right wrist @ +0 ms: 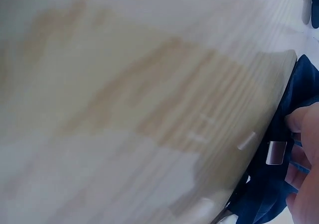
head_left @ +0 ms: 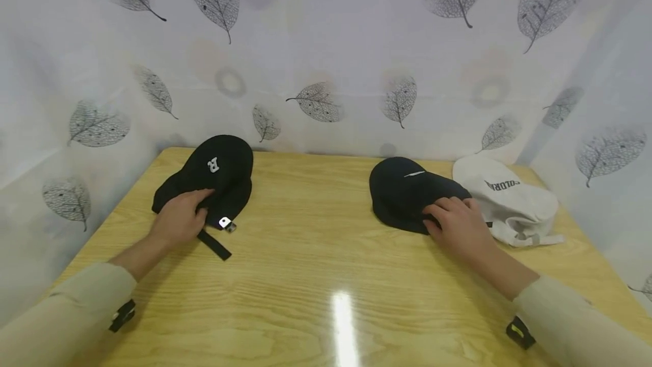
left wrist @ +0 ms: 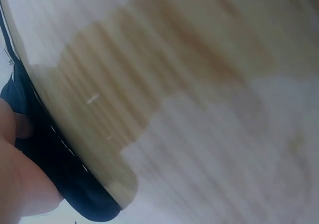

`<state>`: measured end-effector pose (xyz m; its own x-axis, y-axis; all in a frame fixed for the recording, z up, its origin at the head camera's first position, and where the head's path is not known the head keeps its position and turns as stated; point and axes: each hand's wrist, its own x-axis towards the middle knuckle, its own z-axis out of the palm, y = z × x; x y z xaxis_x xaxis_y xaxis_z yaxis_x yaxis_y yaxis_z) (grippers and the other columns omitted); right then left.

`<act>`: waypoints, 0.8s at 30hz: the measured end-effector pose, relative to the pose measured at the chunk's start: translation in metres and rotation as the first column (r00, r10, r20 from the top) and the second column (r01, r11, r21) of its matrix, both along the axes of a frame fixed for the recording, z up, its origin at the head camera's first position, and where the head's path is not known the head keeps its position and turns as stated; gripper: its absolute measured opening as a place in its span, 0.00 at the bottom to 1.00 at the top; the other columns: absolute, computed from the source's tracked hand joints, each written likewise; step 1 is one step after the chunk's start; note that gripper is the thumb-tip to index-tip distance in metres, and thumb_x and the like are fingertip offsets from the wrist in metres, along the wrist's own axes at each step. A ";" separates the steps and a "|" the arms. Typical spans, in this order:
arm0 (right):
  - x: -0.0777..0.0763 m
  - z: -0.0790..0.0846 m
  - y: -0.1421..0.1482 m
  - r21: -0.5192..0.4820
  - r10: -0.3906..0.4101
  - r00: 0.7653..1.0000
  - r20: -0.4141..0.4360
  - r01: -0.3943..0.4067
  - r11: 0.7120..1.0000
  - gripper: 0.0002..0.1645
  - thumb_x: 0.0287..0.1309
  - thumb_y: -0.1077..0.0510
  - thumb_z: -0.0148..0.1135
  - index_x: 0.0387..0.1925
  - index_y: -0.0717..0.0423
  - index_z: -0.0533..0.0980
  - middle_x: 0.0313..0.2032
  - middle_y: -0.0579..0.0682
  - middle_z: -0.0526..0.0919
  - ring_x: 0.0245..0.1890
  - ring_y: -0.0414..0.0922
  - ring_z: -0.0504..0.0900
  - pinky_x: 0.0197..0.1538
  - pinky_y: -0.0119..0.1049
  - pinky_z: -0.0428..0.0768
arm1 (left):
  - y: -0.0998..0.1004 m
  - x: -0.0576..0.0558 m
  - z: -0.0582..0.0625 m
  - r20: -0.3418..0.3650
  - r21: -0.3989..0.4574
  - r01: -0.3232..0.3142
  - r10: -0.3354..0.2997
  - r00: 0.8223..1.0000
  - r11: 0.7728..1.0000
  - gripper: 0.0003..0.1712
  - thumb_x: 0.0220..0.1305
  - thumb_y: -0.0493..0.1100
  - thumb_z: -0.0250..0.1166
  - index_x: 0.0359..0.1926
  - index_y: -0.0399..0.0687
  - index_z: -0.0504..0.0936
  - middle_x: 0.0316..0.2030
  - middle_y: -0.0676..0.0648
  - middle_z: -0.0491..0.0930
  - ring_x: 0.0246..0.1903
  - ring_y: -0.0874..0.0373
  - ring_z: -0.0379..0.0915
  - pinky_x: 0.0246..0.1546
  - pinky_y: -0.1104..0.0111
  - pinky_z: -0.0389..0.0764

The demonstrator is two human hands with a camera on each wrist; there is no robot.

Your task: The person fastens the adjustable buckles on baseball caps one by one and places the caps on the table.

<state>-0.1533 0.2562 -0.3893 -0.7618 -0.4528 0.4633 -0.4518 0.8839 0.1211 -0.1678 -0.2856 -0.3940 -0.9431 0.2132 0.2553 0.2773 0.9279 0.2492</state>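
At the table's left rear lies a black cap point(head_left: 226, 154) with a white letter R, its strap hanging toward the front. My left hand point(head_left: 178, 217) grips its near edge, the index finger stretched over the fabric. The left wrist view shows the dark cap edge point(left wrist: 65, 169) between thumb and fingers. Right of centre is a dark navy cap point(head_left: 397, 191) with a small white mark. Fingers of my right hand point(head_left: 458, 225) curl over its near right edge. In the right wrist view that hand holds the navy fabric point(right wrist: 264, 184) beside a metal strap buckle point(right wrist: 276, 153).
A white cap point(head_left: 530, 205) with dark lettering lies to the right, partly behind the navy cap and right hand. Bare wooden table point(head_left: 305, 254) stretches between the two dark caps. A leaf-patterned curtain point(head_left: 326, 44) closes off the back and sides.
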 end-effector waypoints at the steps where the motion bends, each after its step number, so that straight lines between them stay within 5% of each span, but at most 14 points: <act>1: 0.001 0.000 0.001 0.000 -0.003 1.000 0.002 0.003 1.000 0.11 0.46 0.54 0.69 0.34 0.50 0.81 0.35 0.50 0.82 0.36 0.50 0.77 0.40 0.52 0.66 | 0.000 0.000 0.000 0.002 0.001 0.002 -0.002 1.000 1.000 0.24 0.60 0.33 0.52 0.57 0.32 0.72 0.54 0.30 0.73 0.54 0.34 0.69 0.53 0.45 0.69; 24: 0.012 0.002 0.024 -0.028 -0.164 0.983 0.078 0.166 0.986 0.11 0.49 0.55 0.64 0.37 0.53 0.80 0.38 0.54 0.82 0.40 0.56 0.78 0.39 0.54 0.65 | 0.010 -0.003 -0.005 -0.030 -0.022 0.103 -0.104 0.994 0.994 0.23 0.60 0.36 0.55 0.57 0.37 0.74 0.54 0.36 0.76 0.52 0.38 0.73 0.51 0.48 0.73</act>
